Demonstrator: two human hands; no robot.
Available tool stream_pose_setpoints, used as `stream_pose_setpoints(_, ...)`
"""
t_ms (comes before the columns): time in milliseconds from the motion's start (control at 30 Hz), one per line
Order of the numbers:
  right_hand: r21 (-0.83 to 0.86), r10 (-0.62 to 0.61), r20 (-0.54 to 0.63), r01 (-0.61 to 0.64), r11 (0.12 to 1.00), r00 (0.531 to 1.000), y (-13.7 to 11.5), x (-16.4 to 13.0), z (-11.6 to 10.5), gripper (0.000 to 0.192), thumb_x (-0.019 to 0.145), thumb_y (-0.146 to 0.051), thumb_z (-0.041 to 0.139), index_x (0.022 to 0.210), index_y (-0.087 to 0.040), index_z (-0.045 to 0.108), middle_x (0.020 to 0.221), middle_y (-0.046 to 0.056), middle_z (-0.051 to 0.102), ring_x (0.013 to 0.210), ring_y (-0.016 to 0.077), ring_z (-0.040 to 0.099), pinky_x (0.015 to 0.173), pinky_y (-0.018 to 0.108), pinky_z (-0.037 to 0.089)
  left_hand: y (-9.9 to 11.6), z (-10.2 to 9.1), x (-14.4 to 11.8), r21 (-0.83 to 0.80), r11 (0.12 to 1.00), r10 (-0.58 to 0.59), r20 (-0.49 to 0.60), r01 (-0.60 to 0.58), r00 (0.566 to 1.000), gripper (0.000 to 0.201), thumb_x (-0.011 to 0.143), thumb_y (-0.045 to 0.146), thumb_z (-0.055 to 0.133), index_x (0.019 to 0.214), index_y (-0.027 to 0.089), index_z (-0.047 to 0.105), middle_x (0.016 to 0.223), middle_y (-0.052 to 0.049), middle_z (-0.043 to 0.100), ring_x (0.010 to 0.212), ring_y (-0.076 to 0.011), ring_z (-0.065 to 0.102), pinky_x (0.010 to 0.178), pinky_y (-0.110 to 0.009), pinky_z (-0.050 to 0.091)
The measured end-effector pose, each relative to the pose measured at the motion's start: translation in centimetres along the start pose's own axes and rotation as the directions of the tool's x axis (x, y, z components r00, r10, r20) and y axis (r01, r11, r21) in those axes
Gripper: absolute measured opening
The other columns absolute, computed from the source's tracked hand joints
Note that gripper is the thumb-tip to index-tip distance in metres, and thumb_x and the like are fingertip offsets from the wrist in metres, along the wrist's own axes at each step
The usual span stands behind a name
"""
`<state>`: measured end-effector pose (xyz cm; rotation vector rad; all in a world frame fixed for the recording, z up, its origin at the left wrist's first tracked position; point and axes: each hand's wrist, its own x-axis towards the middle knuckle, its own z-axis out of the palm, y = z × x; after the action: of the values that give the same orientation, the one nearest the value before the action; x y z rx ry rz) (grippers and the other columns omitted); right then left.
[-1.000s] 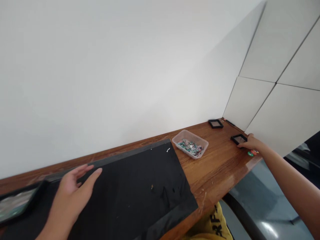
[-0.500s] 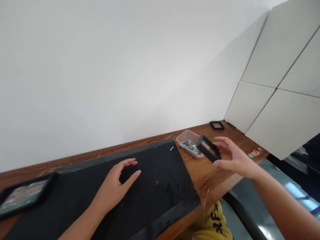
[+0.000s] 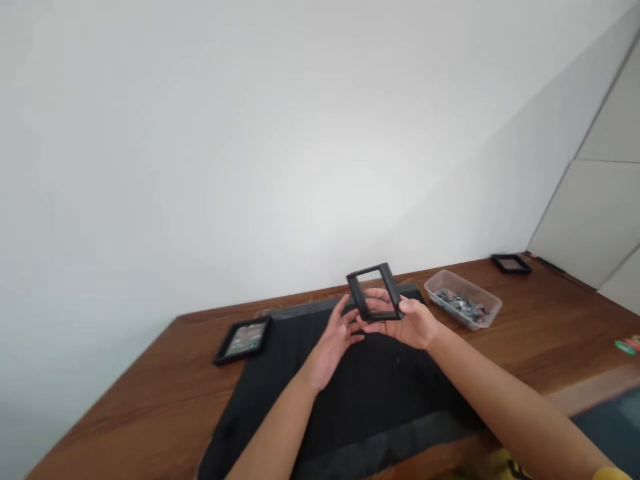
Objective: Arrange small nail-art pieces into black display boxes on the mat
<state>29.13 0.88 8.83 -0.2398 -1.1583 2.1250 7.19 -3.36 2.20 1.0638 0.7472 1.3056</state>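
Black square frame with a clear window (image 3: pixel 390 287) has just come leftward and is now held above the flat black mat (image 3: pixel 370 400). The right hand (image 3: pixel 419 325) grasps its lower right corner; the left hand (image 3: pixel 330 350), closer in now, has its fingers spread loosely beside it, contact unclear, so both can reach it. Beyond stands a translucent plastic tub of small coloured pieces (image 3: pixel 493 313).

On the desk (image 3: pixel 140 393), before the wall (image 3: pixel 280 153), lies a mat (image 3: pixel 380 407), with the left frame (image 3: pixel 245 339) at its far left corner and a tub (image 3: pixel 480 319) holding small pieces (image 3: pixel 463 305) beside its right end. The held frame (image 3: pixel 390 289) is above the mat, between left frame and tub. Right of the tub, the far frame (image 3: pixel 511 264) lies near the wall, discs (image 3: pixel 627 346) nearer the front.
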Motion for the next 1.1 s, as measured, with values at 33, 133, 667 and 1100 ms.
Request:
stream_pose_setpoints(33,0.043,-0.006,-0.009,0.007,0.999,1.000,0.5,0.3,-0.4,0.061,0.073,-0.047,0.086,0.126,-0.022,0.069,0.127,0.009,0.077,0.112,0.0274,0.075,0.113,0.049,0.052,0.0,-0.1,-0.1,-0.019,1.000,-0.019,0.040,0.020,0.999,0.083,0.085,0.058,0.082,0.158,0.035,0.050,0.141,-0.011,0.069,0.120,-0.0312,0.070,0.098,-0.044,0.057)
stream_pose_setpoints(133,0.101,-0.010,-0.052,0.015,0.995,0.999,1.4,0.2,-1.2,0.063,0.073,-0.050,0.085,0.127,-0.022,0.070,0.124,0.008,0.079,0.110,0.0272,0.076,0.111,0.047,0.053,-0.8,-0.2,-0.1,0.051,0.998,-0.036,0.108,0.031,0.993,0.087,0.083,0.054,0.086,0.160,0.036,0.050,0.141,-0.011,0.069,0.128,-0.0333,0.067,0.102,-0.044,0.055)
stream_pose_setpoints(667,0.018,0.355,-0.263,-0.364,0.931,0.897,1.4,0.1,-0.6,0.050,0.075,-0.060,0.085,0.097,-0.018,0.068,0.089,0.002,0.071,0.075,0.0158,0.071,0.080,0.030,0.060,-1.6,1.7,-0.7,0.811,0.502,0.508,0.006,-0.302,0.861,0.105,0.090,0.050,0.077,0.171,0.027,0.015,0.174,-0.023,0.035,0.162,-0.0425,0.033,0.129,-0.068,0.029)
stream_pose_setpoints(1100,-0.197,0.290,-0.410,-0.394,0.898,0.865,0.1,-0.9,0.4,0.071,0.082,-0.083,0.072,0.114,-0.020,0.066,0.113,0.012,0.073,0.100,0.0264,0.073,0.095,0.044,0.059,-1.1,1.6,0.2,0.395,0.911,0.238,-0.272,-0.118,0.932,0.088,0.073,0.052,0.086,0.151,0.024,0.056,0.142,-0.016,0.068,0.136,-0.0379,0.063,0.117,-0.057,0.048)
